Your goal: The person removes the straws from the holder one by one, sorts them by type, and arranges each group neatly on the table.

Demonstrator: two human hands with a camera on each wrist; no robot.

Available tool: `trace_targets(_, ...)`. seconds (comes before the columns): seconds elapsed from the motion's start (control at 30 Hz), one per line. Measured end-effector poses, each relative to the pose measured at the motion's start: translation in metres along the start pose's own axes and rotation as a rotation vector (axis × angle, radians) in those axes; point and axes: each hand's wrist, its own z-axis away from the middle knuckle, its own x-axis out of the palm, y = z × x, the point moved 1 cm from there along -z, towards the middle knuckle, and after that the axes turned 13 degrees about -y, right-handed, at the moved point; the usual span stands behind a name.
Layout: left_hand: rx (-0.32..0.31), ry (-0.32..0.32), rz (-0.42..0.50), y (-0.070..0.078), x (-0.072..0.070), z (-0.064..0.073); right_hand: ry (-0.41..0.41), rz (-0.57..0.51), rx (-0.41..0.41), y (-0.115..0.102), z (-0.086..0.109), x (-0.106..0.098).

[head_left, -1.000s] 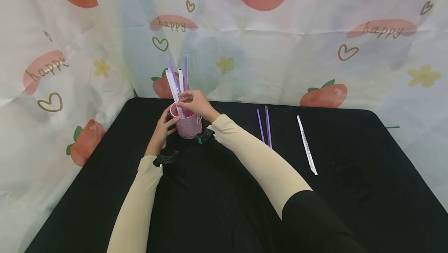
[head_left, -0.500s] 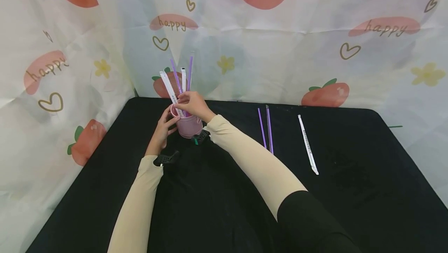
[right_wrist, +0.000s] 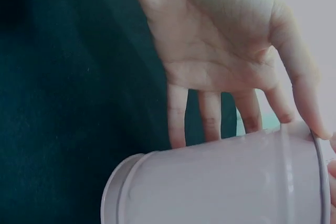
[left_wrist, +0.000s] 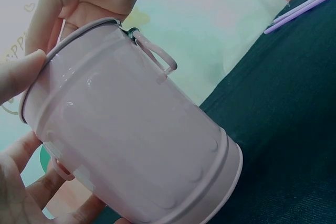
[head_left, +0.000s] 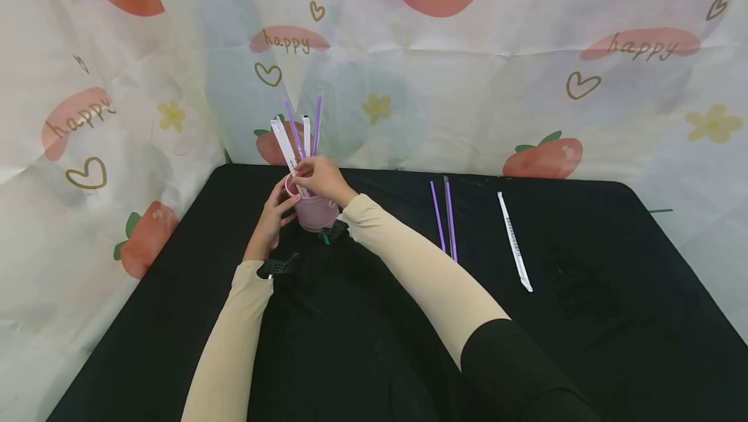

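Note:
A small pink metal bucket (head_left: 315, 215) stands upright on the black cloth, left of centre. My left hand (head_left: 270, 217) grips its left side, the thumb (left_wrist: 23, 74) at the rim and the fingers spread along the wall. Over the mouth, my right hand (head_left: 324, 178) pinches a white paper-wrapped straw (head_left: 283, 141) whose lower end is inside the bucket. Two purple straws (head_left: 317, 124) in clear wrappers and another white straw (head_left: 306, 133) lean in there too. In the right wrist view, the left hand (right_wrist: 215, 40) reaches around the bucket wall.
Two purple straws (head_left: 450, 214) lie on the black table (head_left: 362, 318) right of the bucket, partly behind the right forearm. Farther right is one white wrapped straw (head_left: 515, 242). A printed curtain (head_left: 456, 97) hangs behind the table.
The right hand has shifted slightly left and down with the white straw, whose top now leans farther left. The straws in the bucket have spread apart. The left hand keeps its place.

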Motion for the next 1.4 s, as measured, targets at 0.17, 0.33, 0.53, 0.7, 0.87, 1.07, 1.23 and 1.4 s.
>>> trace_targets(0.17,0.006,0.008,-0.003,-0.002,0.001,-0.003,0.068,-0.041,0.033,0.001,-0.002,0.0)
trace_targets(0.33,0.004,-0.001,0.018,-0.001,0.0,-0.004,0.059,-0.046,0.038,-0.003,-0.005,-0.001)
trace_targets(0.53,0.001,-0.024,0.019,0.012,0.005,0.005,0.036,0.006,0.022,-0.007,-0.008,0.003)
trace_targets(0.7,0.002,-0.024,0.02,0.016,0.007,0.008,0.036,0.031,0.034,-0.008,-0.01,0.007)
trace_targets(0.87,0.006,-0.007,0.014,0.004,0.001,0.002,0.035,0.065,0.051,-0.008,-0.012,0.01)
trace_targets(1.07,0.021,0.009,0.016,0.0,-0.001,-0.001,0.015,0.094,0.034,-0.009,-0.013,0.01)
trace_targets(1.23,0.016,-0.004,0.025,0.007,0.002,0.004,0.005,0.057,0.016,-0.007,-0.013,0.009)
trace_targets(1.4,0.014,-0.02,0.015,0.016,0.008,0.01,0.027,-0.027,-0.006,-0.005,-0.011,0.008)
